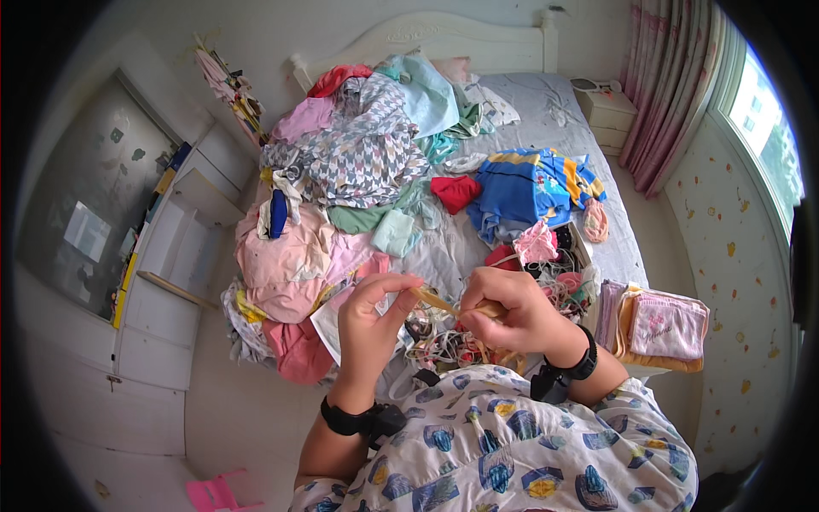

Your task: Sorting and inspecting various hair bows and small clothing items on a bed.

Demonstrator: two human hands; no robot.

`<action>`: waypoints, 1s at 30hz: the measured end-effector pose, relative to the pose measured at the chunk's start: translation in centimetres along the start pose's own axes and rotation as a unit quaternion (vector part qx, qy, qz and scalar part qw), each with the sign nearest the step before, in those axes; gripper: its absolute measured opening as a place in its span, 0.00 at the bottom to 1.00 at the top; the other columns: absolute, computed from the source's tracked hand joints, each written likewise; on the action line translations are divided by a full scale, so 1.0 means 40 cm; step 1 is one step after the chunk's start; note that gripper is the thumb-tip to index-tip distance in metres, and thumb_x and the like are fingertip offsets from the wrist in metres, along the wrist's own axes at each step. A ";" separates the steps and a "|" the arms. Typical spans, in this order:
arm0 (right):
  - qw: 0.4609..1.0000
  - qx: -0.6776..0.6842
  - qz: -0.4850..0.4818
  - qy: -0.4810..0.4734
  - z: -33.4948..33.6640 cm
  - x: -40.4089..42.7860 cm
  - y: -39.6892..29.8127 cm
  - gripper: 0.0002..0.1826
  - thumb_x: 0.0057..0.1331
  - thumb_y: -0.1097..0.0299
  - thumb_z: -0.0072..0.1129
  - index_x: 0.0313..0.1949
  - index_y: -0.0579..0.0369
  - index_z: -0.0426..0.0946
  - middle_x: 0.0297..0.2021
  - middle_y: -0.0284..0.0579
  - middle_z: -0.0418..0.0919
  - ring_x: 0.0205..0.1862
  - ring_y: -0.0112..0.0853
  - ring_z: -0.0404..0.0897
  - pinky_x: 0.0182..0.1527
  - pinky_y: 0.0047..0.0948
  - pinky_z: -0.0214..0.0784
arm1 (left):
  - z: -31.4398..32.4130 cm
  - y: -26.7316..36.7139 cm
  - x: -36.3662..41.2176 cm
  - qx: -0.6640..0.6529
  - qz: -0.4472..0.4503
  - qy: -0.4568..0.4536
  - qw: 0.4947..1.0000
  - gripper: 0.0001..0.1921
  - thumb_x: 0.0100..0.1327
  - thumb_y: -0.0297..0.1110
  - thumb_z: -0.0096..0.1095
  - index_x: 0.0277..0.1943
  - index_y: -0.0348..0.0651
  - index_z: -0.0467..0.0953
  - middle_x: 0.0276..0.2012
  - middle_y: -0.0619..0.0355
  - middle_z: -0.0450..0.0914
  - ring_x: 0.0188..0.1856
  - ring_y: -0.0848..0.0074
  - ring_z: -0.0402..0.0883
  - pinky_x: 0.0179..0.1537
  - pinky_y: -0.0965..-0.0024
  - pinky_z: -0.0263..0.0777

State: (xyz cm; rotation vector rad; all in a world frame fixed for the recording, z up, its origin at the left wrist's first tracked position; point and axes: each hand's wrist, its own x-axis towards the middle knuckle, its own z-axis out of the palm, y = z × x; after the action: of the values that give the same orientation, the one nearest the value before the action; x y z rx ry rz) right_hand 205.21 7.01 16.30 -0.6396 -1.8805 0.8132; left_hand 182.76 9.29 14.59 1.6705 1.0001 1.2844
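Note:
Between my two hands runs a yellow-tan ribbon or strip of cloth (436,301). My left hand (377,313) pinches one end of it between thumb and fingertips. Curled fingers of my right hand (512,310) grip the other part, and a bit of it shows inside the fist. Below and behind the hands lies a tangled heap of cords and straps (448,342), partly hidden by them. Right of my right hand, an open box (581,246) holds more tangled straps and a pink ruffled cloth (540,242).
Heaped clothes and bedding (358,141) cover the bed's left side. A blue-and-yellow cloth (531,185) lies beyond the box. Folded towels (668,323) are stacked at the right. A pink plastic stool (217,493) stands on the floor, lower left. Cabinets (157,301) line the left wall.

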 end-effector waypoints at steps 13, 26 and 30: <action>0.972 0.102 0.160 0.141 0.033 0.057 0.078 0.05 0.70 0.71 0.57 0.40 0.60 0.76 0.24 0.26 0.69 0.24 0.12 0.60 0.26 0.17 0.52 | 0.033 0.037 -0.016 -0.109 0.006 -0.072 0.991 0.05 0.62 0.25 0.68 0.38 0.34 0.80 0.35 0.59 0.84 0.37 0.82 0.79 0.41 0.78 0.72; 0.982 -0.182 -0.052 0.020 0.021 0.065 0.005 0.07 0.63 0.68 0.62 0.36 0.57 0.76 0.29 0.44 0.77 0.27 0.43 0.79 0.28 0.36 0.72 | -0.003 0.069 -0.015 0.362 0.220 -0.048 0.905 0.08 0.58 0.22 0.66 0.40 0.43 0.83 0.34 0.56 0.78 0.36 0.65 0.78 0.36 0.67 0.70; 0.995 0.049 0.082 0.021 0.038 0.059 0.032 0.05 0.67 0.71 0.60 0.39 0.60 0.76 0.30 0.42 0.80 0.29 0.24 0.77 0.32 0.25 0.70 | 0.006 0.084 -0.033 0.117 0.084 -0.083 0.986 0.07 0.52 0.27 0.75 0.33 0.40 0.82 0.29 0.57 0.77 0.35 0.72 0.77 0.38 0.71 0.69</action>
State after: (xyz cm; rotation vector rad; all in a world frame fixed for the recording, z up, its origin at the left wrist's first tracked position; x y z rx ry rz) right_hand 202.97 9.13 16.13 -0.7510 -1.7548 0.9852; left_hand 183.15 6.76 17.16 2.0427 0.9553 1.1443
